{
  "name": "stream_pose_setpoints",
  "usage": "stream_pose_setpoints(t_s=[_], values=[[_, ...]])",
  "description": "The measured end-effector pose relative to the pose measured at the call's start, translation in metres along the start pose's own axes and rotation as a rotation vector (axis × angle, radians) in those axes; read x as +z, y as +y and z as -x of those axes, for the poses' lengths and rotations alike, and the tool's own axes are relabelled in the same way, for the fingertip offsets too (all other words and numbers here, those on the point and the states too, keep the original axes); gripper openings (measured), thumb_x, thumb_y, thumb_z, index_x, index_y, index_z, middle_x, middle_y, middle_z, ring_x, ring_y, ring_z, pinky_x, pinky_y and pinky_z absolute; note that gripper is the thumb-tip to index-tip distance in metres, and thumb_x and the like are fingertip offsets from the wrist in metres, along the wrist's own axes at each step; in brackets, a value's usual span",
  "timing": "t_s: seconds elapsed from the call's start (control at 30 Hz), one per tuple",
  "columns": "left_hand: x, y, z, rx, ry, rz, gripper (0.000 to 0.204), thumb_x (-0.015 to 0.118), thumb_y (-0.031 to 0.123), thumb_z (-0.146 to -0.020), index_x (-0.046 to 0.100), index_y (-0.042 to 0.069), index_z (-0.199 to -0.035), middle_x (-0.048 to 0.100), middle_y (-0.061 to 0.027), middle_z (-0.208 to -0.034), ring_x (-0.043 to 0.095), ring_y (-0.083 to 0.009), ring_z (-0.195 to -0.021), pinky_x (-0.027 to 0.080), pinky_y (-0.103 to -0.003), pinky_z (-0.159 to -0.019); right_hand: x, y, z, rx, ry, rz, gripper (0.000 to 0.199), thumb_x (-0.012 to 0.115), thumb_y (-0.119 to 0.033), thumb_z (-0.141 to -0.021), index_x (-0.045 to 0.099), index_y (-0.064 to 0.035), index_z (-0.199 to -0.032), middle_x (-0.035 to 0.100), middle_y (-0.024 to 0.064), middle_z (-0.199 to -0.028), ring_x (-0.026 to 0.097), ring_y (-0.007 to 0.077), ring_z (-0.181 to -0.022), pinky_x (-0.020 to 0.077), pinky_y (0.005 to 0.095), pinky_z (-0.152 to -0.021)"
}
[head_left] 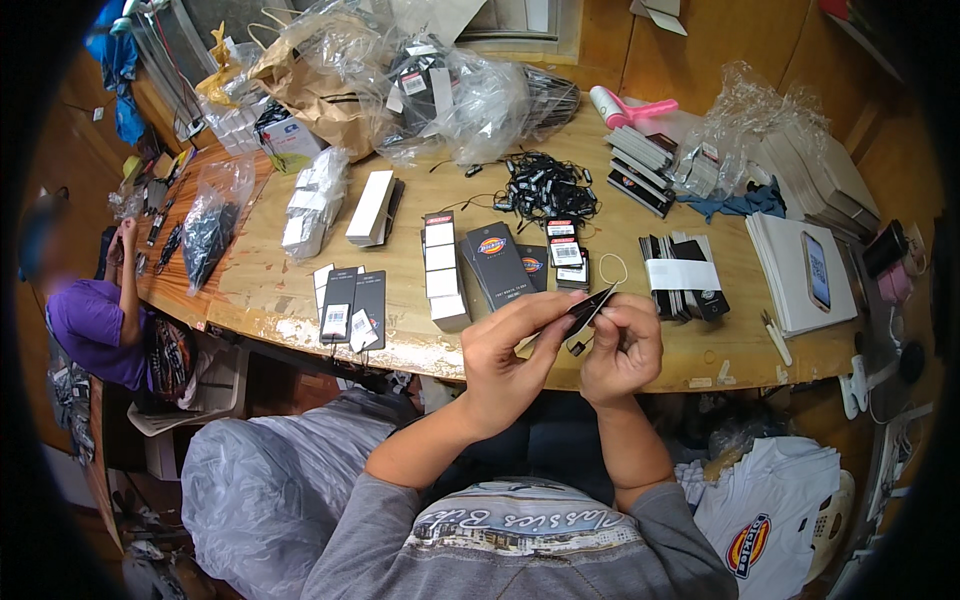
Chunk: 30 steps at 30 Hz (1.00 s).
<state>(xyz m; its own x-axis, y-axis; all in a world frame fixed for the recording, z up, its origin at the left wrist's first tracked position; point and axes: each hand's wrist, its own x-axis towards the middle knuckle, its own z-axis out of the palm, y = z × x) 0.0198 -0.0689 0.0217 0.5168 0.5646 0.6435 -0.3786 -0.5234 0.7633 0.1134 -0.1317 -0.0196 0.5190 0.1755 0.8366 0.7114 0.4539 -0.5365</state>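
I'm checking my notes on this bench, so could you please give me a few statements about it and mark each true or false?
1. Both hands hold one black tag. True: the left hand and right hand pinch the tag between them.
2. The phone lies on a stack of white sheets. True: the phone rests on the stack at the right.
3. The pink tool lies by the table's near edge. False: the pink tool lies at the far side.
4. The tangle of black strings hangs off the table. False: the strings lie on the table.
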Motion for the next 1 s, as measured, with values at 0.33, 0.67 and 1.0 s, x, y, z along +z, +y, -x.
stream_pose_setpoints(t_s=[0.33,0.67,1.0], values=[[0.0,0.001,-0.005,0.125,-0.088,-0.142,0.021,0.055,-0.009,-0.069,0.057,-0.004,-0.089,0.059,-0.0154,-0.087,0.059,-0.0248,-0.078,0.047,-0.028,-0.067,-0.002,0.0,-0.005,-0.051,-0.028,0.099,0.011,0.058,-0.003,-0.075,0.05,0.0005,-0.082,0.055,0.011,-0.072,0.054,0.0206,-0.063,0.0432,0.0252,-0.055],[-0.008,-0.021,-0.01,-0.465,-0.102,0.528,0.008,0.055,0.0,-0.076,0.056,-0.003,-0.083,0.056,-0.0058,-0.085,0.052,-0.0104,-0.079,0.042,-0.022,-0.072,-0.002,-0.005,-0.014,0.244,-0.172,-0.121,0.008,0.06,-0.002,-0.073,0.053,0.0011,-0.074,0.053,0.0065,-0.07,0.05,0.014,-0.063,0.0396,0.0219,-0.055],[-0.035,-0.017,-0.015,-0.229,0.045,0.317,0.003,0.049,0.0,-0.08,0.047,-0.002,-0.08,0.057,-0.0107,-0.083,0.051,-0.0101,-0.076,0.04,-0.022,-0.072,-0.03,0.005,-0.024,0.786,-0.613,-0.225,0.009,0.06,0.0,-0.071,0.058,0.0029,-0.08,0.056,0.004,-0.075,0.052,0.01,-0.069,0.0409,0.0212,-0.067]])
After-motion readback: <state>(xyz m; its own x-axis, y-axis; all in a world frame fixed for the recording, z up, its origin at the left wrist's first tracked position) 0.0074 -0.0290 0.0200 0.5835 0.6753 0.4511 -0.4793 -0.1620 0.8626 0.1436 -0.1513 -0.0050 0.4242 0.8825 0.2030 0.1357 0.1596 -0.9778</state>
